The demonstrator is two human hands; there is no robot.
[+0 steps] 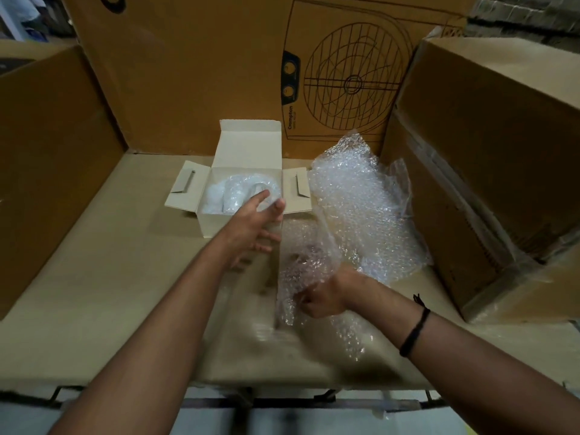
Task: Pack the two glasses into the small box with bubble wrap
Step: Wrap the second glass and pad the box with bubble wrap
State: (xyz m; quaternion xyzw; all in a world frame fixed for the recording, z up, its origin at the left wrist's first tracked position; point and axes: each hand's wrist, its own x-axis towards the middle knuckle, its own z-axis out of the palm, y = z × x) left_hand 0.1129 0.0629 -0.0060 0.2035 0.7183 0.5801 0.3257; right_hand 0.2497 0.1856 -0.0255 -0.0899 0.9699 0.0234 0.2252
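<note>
The small white box (pixel 213 224) stands open on the cardboard surface, its lid up and side flaps spread. Inside lies a bubble-wrapped bundle (pixel 232 189); whether it holds a glass is hidden. My left hand (pixel 254 227) is at the box's front right corner with fingers spread, index finger and thumb touching the bundle over the rim. My right hand (pixel 323 296) grips a second crumpled bubble-wrap bundle (pixel 301 259) just right of the box. Something darker shows faintly through the wrap, too blurred to name.
A loose sheet of bubble wrap (pixel 354 202) lies right of the box. Large cartons wall in the cardboard surface (pixel 110 293): one on the left (pixel 47 152), a fan-printed one behind (pixel 219 73), one on the right (pixel 489 152). The surface's front edge runs near me.
</note>
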